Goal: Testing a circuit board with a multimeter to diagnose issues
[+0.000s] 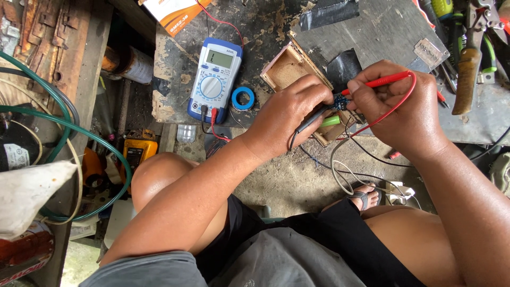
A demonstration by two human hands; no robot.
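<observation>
I have the left hand (289, 114) pinching the black probe (311, 121) and the right hand (396, 109) clamped on the red probe (380, 81), tips meeting on what looks like a small blue board (340, 101) over the wooden box (289, 66) right of the multimeter (215, 79), so steadiness counts next.

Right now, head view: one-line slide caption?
Left hand holds black probe, right hand red probe, both on small blue circuit board; blue-and-white multimeter alongside.

A multimeter (215, 79) lies on the workbench (372, 32). Just right of it sits a tape roll (243, 98), then a small wooden box (289, 66). Both hands meet right of the multimeter, over the box.
</observation>
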